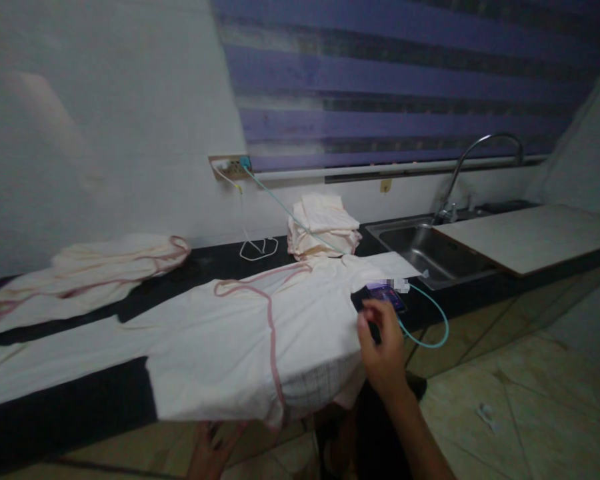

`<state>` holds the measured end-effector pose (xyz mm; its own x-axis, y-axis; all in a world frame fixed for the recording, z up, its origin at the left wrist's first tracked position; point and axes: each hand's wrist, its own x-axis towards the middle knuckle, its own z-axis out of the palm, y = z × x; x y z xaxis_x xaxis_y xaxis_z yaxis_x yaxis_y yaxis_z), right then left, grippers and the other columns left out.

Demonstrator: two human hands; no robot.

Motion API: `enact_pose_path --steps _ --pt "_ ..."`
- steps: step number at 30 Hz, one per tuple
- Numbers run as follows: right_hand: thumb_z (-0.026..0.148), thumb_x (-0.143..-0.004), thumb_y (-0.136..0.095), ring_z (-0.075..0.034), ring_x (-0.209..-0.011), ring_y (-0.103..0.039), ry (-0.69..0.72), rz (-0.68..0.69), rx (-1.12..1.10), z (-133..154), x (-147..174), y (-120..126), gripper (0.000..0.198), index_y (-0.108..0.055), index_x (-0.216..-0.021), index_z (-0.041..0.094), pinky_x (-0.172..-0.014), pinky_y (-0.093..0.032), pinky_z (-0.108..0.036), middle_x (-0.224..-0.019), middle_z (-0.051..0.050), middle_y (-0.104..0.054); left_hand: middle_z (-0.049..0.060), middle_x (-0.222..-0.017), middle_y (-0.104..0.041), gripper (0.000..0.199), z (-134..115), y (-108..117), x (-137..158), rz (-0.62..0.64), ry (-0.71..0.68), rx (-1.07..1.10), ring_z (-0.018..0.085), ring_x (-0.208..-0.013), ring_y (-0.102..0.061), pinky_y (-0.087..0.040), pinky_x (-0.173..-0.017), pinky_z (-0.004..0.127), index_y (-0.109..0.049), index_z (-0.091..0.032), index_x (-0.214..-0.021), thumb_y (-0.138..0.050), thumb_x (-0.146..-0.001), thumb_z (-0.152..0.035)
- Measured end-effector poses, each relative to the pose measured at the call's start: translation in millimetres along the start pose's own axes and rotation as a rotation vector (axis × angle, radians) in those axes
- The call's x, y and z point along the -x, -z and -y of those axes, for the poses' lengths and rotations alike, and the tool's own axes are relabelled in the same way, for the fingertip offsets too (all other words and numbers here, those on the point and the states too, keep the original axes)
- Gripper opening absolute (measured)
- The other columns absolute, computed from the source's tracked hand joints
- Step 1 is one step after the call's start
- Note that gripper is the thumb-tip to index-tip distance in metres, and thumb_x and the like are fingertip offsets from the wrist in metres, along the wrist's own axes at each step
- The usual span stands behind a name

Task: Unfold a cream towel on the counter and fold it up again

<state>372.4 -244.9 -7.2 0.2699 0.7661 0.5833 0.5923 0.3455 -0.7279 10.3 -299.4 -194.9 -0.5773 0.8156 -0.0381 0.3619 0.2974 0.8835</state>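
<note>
Fingers curl on the right hand [387, 353]; its grip and the left hand's [214, 443] I can't tell. Near, the pink-trimmed shirt [230, 353] lies unfolded; far, a folded pile [324, 223] looks done; left, a loose heap [100, 277] doesn't.

Behind the spread garment [230, 340], open counter [211, 264] offers passage, though a white cable [260, 258] intrudes.

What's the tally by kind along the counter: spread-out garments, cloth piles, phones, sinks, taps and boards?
Spread-out garment: 1
Cloth piles: 2 (folded stack, loose heap)
Phone: 1
Sink: 1
Tap: 1
Board: 1
Total: 7
</note>
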Motion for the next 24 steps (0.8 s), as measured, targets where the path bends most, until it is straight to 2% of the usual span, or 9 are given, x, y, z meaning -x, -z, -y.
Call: enact_pose_path --steps 1,3,6,9,12,15,18,21,24 --pt "0.042 -0.106 -0.046 -0.026 -0.100 -0.066 -0.103 -0.080 -0.026 -14 36 8 0.030 -0.060 -0.124 0.023 -0.090 -0.057 -0.038 -0.106 -0.010 -0.066 0.014 -0.103 -0.076 0.066 5 -3 4 0.059 -0.002 0.033 0.043 -0.113 -0.073 -0.065 -0.091 0.051 -0.061 -0.021 -0.096 -0.075 -0.051 -0.067" --pt "0.050 -0.103 -0.053 -0.026 -0.097 -0.067 -0.312 -0.129 0.000 -48 96 11 0.038 -0.060 -0.125 0.020 -0.086 -0.057 -0.039 -0.108 -0.011 -0.067 0.015 -0.100 -0.077 0.067 14 -10 17 0.151 -0.005 0.094 0.044 -0.115 -0.072 -0.062 -0.099 0.053 -0.063 -0.021 -0.093 -0.076 -0.052 -0.073" --pt "0.058 -0.094 -0.062 -0.034 -0.114 -0.066 -0.436 -0.064 0.094 -94 144 -7 0.061 -0.059 -0.135 0.013 -0.099 -0.055 -0.046 -0.123 -0.018 -0.066 0.011 -0.089 -0.076 0.079 19 -19 35 0.185 0.026 0.131 0.041 -0.105 -0.075 -0.064 -0.093 0.049 -0.064 -0.022 -0.094 -0.079 -0.046 -0.083" --pt "0.058 -0.090 -0.065 -0.039 -0.122 -0.064 -0.400 0.113 0.146 -118 148 -27 0.057 -0.070 -0.124 0.014 -0.107 -0.051 -0.050 -0.126 -0.021 -0.069 0.010 -0.088 -0.074 0.084 15 -25 45 0.156 0.041 0.146 0.040 -0.100 -0.076 -0.066 -0.086 0.045 -0.062 -0.022 -0.094 -0.081 -0.044 -0.087" --pt "0.056 -0.091 -0.060 -0.037 -0.113 -0.068 -0.363 0.232 0.120 -123 141 -35 0.044 -0.077 -0.103 0.018 -0.106 -0.050 -0.048 -0.114 -0.020 -0.074 0.015 -0.097 -0.074 0.086 7 -26 46 0.129 -0.029 0.167 0.041 -0.105 -0.074 -0.066 -0.086 0.046 -0.063 -0.021 -0.093 -0.080 -0.043 -0.089" --pt "0.055 -0.096 -0.050 -0.033 -0.115 -0.069 -0.417 0.129 0.002 -124 142 -35 0.049 -0.076 -0.110 0.016 -0.106 -0.050 -0.044 -0.116 -0.020 -0.075 0.019 -0.107 -0.075 0.089 0 -24 45 0.139 -0.045 0.175 0.045 -0.117 -0.071 -0.065 -0.091 0.048 -0.066 -0.019 -0.095 -0.078 -0.045 -0.092" --pt "0.060 -0.097 -0.045 -0.031 -0.123 -0.067 -0.546 0.004 -0.145 -129 148 -29 0.058 -0.073 -0.122 0.016 -0.107 -0.050 -0.041 -0.122 -0.018 -0.076 0.018 -0.113 -0.077 0.086 -8 -22 45 0.183 -0.018 0.187 0.046 -0.129 -0.066 -0.063 -0.101 0.050 -0.069 -0.020 -0.095 -0.081 -0.045 -0.088" --pt "0.070 -0.092 -0.049 -0.032 -0.126 -0.066 -0.693 -0.083 -0.236 -136 148 -22 0.068 -0.073 -0.123 0.015 -0.109 -0.049 -0.040 -0.128 -0.017 -0.075 0.018 -0.118 -0.078 0.084 -12 -24 41 0.214 0.034 0.213 0.044 -0.129 -0.067 -0.061 -0.105 0.050 -0.071 -0.020 -0.099 -0.085 -0.044 -0.083" --pt "0.080 -0.087 -0.052 -0.034 -0.128 -0.064 -0.768 -0.114 -0.276 -137 144 -20 0.075 -0.076 -0.115 0.015 -0.109 -0.048 -0.039 -0.126 -0.017 -0.076 0.020 -0.112 -0.080 0.083 -12 -33 40 0.262 0.100 0.168 0.047 -0.125 -0.069 -0.058 -0.109 0.054 -0.071 -0.020 -0.090 -0.088 -0.034 -0.079"
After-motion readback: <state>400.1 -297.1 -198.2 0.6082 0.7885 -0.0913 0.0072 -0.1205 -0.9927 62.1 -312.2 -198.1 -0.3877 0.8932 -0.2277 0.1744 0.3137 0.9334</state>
